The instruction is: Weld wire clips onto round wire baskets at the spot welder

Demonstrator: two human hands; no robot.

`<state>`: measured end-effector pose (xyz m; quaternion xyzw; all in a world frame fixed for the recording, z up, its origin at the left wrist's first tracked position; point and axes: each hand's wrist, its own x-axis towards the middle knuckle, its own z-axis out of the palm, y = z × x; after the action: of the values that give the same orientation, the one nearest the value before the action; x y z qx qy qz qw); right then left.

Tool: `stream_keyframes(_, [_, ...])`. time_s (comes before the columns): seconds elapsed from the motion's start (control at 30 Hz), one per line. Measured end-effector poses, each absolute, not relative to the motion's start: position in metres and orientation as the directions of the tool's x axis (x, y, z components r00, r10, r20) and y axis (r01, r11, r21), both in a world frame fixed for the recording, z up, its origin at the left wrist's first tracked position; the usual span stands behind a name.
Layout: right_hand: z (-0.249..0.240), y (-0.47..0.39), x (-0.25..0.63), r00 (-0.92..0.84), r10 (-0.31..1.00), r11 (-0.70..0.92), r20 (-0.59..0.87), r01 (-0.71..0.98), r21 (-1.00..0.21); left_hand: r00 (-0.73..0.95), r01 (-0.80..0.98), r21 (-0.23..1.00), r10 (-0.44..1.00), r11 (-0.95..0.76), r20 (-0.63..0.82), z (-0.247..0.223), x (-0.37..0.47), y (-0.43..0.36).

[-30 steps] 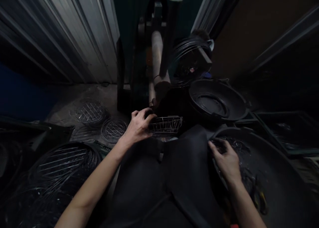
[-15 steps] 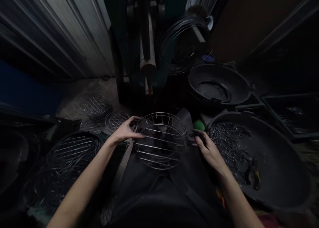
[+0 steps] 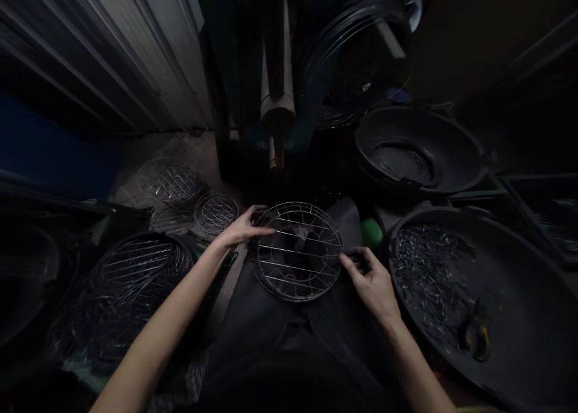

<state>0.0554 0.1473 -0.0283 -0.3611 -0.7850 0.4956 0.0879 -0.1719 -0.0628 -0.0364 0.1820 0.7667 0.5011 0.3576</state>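
A round wire rack with parallel bars across its top and a shallow wire rim lies level over the dark apron. My left hand holds it at the left, thumb over the bars and fingers around the far side. At the right edge, my right hand pinches the rim between thumb and curled fingers; those fingertips are partly hidden. Dark shapes under the rack are too dim to make out.
Finished-looking wire racks and a small round rack lie on the floor at left. A basin of bent wire pieces with pliers stands right, beside a green ball. Ahead is a machine.
The rack has tilted to lie flatter, its bars turned slightly. My right hand has closed in on the rim. The surroundings have shifted mostly rightward in view.
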Motion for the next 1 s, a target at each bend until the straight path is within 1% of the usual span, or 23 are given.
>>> stream_keyframes(0.1, [-0.031,0.147,0.05,-0.731,0.649,0.268,-0.21,0.479,-0.836,-0.788,0.147,0.823,0.568,0.549,-0.239,-0.034,-0.167,-0.066])
stream_keyframes(0.13, [-0.032,0.147,0.049,-0.725,0.656,0.274,-0.21,0.487,-0.829,-0.804,0.187,0.799,0.556,0.571,-0.209,-0.032,-0.166,-0.067])
stream_keyframes(0.2, [-0.034,0.147,0.049,-0.711,0.669,0.274,-0.215,0.505,-0.819,-0.805,0.214,0.783,0.559,0.585,-0.197,-0.026,-0.164,-0.07])
stream_keyframes(0.37, [-0.028,0.144,0.051,-0.673,0.702,0.232,-0.232,0.525,-0.819,-0.79,0.178,0.782,0.56,0.598,-0.248,-0.014,-0.159,-0.072])
stream_keyframes(0.53, [-0.015,0.143,0.045,-0.645,0.741,0.316,-0.187,0.581,-0.75,-0.787,0.077,0.854,0.557,0.515,-0.265,-0.014,-0.155,-0.077])
stream_keyframes(0.6, [-0.014,0.144,0.039,-0.658,0.735,0.352,-0.163,0.577,-0.737,-0.784,0.043,0.86,0.551,0.508,-0.287,-0.015,-0.153,-0.079])
stream_keyframes(0.7, [-0.016,0.147,0.029,-0.675,0.725,0.395,-0.137,0.571,-0.72,-0.782,0.068,0.855,0.56,0.513,-0.274,-0.017,-0.149,-0.081])
stream_keyframes(0.8, [-0.018,0.148,0.023,-0.685,0.714,0.43,-0.144,0.592,-0.682,-0.783,0.089,0.852,0.565,0.517,-0.261,-0.018,-0.147,-0.083])
stream_keyframes(0.9, [-0.019,0.148,0.022,-0.699,0.698,0.45,-0.156,0.597,-0.665,-0.777,0.064,0.862,0.567,0.503,-0.273,-0.018,-0.147,-0.083])
stream_keyframes(1.0, [-0.019,0.15,0.024,-0.746,0.655,0.499,-0.118,0.544,-0.674,-0.774,0.054,0.879,0.575,0.475,-0.263,-0.02,-0.148,-0.084])
